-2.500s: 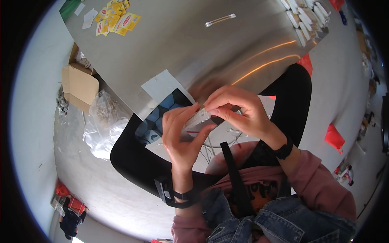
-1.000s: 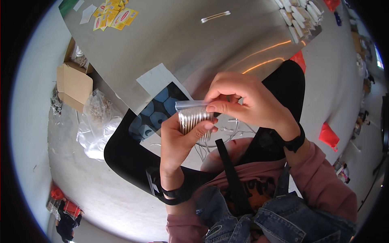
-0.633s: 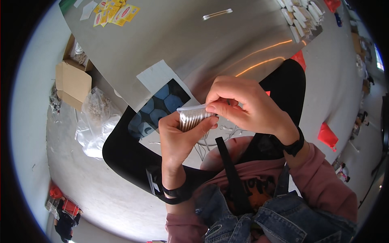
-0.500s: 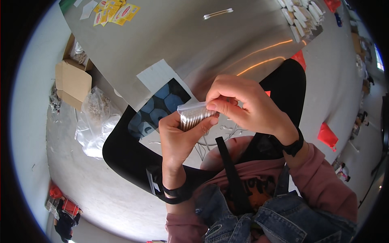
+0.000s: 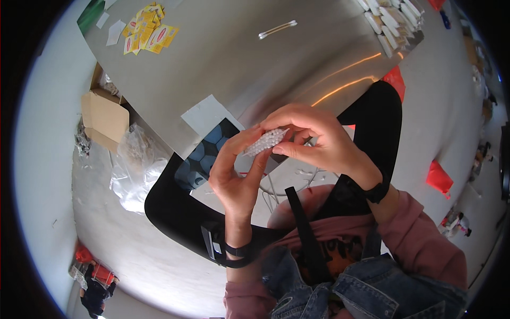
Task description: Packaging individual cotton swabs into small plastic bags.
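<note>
Between my two hands is a clear bag of cotton swabs, its packed white tips facing up toward me. My left hand grips the bag from the left, thumb on the near side and fingers on the far side. On the right, my right hand has its thumb and fingers closed at the bag's right end; its fingertips are partly hidden. Beyond, on the metal table, lie a few loose cotton swabs.
Yellow printed packets lie at the table's far left, filled swab packs at its far right. White paper sits by the near edge. A cardboard box and a plastic bag stand on the left. Cables lie below my hands.
The swab bag has been tipped so its swab ends now face me instead of its side. My left fingers have moved up around its far side, and the right hand has stayed at its right end.
</note>
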Motion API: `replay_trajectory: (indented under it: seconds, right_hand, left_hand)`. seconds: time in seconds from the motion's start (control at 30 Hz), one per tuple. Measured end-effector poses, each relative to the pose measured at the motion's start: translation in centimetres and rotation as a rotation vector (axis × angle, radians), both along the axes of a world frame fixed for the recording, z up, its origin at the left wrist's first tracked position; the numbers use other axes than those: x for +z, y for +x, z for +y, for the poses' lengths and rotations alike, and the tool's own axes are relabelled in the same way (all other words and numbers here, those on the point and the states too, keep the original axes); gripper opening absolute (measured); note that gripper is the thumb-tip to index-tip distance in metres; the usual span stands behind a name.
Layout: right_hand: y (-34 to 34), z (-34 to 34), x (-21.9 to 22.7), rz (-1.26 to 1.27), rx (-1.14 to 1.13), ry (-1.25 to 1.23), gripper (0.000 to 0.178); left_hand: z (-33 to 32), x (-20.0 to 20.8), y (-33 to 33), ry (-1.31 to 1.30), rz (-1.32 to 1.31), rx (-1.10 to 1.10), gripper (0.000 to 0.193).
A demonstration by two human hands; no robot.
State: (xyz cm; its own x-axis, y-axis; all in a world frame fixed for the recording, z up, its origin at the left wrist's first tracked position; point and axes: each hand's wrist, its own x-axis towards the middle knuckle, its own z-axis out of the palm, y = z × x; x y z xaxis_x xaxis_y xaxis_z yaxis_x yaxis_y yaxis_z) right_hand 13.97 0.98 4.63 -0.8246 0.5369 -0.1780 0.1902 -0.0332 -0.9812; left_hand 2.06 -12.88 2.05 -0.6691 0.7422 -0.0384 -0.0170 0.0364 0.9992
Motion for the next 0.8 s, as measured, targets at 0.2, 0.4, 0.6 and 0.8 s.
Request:
replay_trajectory:
  seconds: [0.2,0.4,0.6,0.8]
  right_hand:
    - [0.9,0.3,-1.3,0.036,0.080,0.163,0.035]
    - [1.0,0.7,-2.0,0.093,0.053,0.280,0.034]
    - [0.9,0.7,-2.3,0.124,0.072,0.268,0.032]
    - [0.8,0.7,-2.1,0.084,0.051,0.184,0.034]
  left_hand:
    - [0.3,-0.2,0.1,-0.097,0.221,-0.031,0.036]
    - [0.8,-0.4,0.0,-0.079,0.255,-0.057,0.034]
    - [0.4,-0.8,-0.3,-0.078,0.268,-0.076,0.035]
    - [0.8,-0.7,0.0,-0.076,0.312,-0.050,0.036]
